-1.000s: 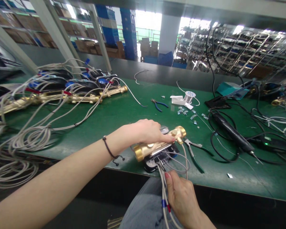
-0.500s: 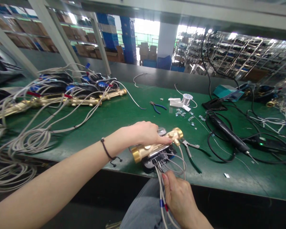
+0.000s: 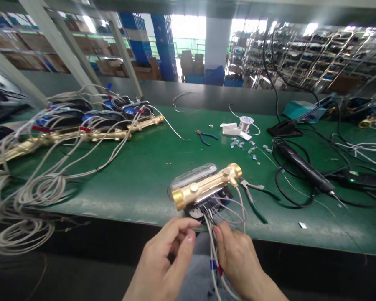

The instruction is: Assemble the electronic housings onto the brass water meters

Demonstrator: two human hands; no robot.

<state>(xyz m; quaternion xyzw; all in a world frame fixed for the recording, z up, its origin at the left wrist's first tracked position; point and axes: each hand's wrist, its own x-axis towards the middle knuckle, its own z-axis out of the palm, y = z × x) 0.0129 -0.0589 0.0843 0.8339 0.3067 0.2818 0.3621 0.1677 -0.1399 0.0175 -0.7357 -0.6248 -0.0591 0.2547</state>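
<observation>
A brass water meter body with a clear cover and a black base lies near the front edge of the green bench. Grey wires with blue and red bands hang from its underside toward me. My right hand is closed on these wires just below the bench edge. My left hand sits beside it, fingers curled and pinched together near the wires; what they hold I cannot make out. Neither hand touches the brass body.
Green-handled pliers lie right of the meter. A black soldering iron and its cables cross the right side. Blue-handled pliers, a solder spool and small parts sit mid-bench. Several brass meters with coiled grey cables fill the left.
My left hand has let go of the brass meter and dropped down to the front edge, next to my right hand. The meter's clear cover now shows. The right hand stays on the wires.
</observation>
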